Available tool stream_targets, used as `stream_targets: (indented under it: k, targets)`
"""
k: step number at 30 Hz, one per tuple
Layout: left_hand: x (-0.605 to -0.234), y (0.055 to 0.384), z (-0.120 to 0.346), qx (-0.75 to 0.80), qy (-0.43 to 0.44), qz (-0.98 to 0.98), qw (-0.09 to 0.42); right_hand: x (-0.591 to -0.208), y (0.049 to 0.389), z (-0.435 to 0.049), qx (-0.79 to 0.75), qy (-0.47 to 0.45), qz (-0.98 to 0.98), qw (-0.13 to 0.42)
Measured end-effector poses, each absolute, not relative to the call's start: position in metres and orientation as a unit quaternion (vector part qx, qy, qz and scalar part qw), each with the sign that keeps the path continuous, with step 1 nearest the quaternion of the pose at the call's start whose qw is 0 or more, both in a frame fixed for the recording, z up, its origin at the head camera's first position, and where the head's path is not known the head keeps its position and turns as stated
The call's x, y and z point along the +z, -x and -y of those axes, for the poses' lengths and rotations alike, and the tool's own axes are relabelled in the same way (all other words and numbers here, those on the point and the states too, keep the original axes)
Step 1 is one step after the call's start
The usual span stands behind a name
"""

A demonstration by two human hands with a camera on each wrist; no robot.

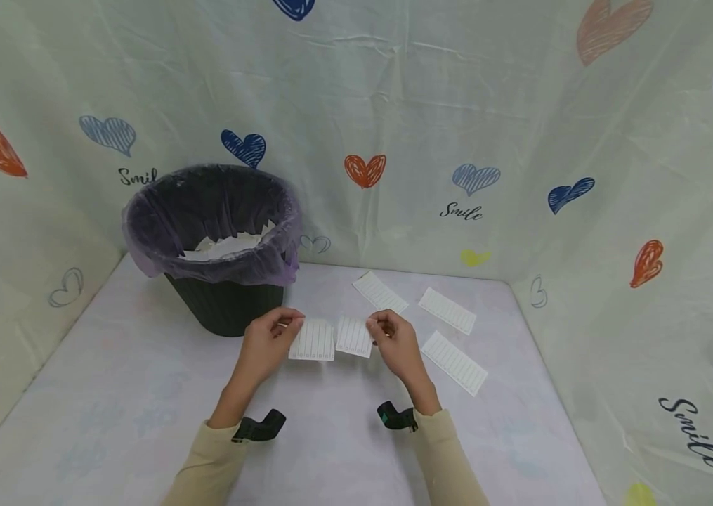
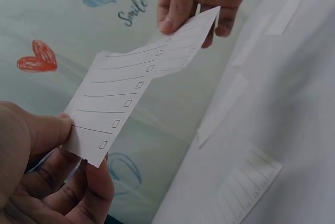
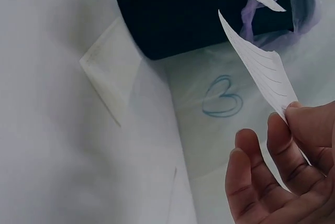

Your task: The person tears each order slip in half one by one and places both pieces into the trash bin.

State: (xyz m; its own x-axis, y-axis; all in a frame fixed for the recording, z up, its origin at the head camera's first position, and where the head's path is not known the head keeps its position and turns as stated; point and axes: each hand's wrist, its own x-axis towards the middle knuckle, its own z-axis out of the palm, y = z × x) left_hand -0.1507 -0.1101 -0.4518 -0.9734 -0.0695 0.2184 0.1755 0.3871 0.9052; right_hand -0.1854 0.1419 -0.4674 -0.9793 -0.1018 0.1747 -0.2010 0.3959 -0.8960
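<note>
Between thumb and fingers, my left hand (image 1: 266, 346) pinches a white lined paper piece (image 1: 312, 341) by its outer edge. A row of small boxes runs along one side of this left piece (image 2: 118, 96) in the left wrist view. My right hand (image 1: 399, 348) pinches another lined piece (image 1: 353, 337) at its outer edge. That right piece (image 3: 259, 69) looks slightly curved in the right wrist view, where a gap separates it from the left one. Both are held up over the table, inner edges facing each other.
A dark bin (image 1: 230, 299) with a purple liner (image 1: 141, 239) stands at the back left, with white paper pieces (image 1: 230, 246) inside. Lined paper strips lie on the table (image 1: 331, 450) to the right: one (image 1: 380, 292) behind, another (image 1: 447, 310) farther right, a third (image 1: 454, 362) nearer. Heart-printed sheeting (image 1: 407, 105) surrounds the table.
</note>
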Motion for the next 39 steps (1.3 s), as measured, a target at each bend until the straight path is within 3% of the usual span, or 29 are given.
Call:
stream_targets:
  k: [11,20,39]
  targets:
    - [-0.425,0.143,0.11,-0.596,0.044,0.796,0.097,-0.448,0.185,-0.139,0.542,-0.107,0.83,0.071]
    - [-0.412,0.139,0.111,-0.566,0.063,0.809,0.146,-0.431,0.192,-0.136,0.55,-0.125,0.82,0.101]
    - [-0.375,0.136,0.126,-0.487,0.119,0.83,0.245,-0.412,0.206,-0.125,0.545,-0.167,0.815,0.104]
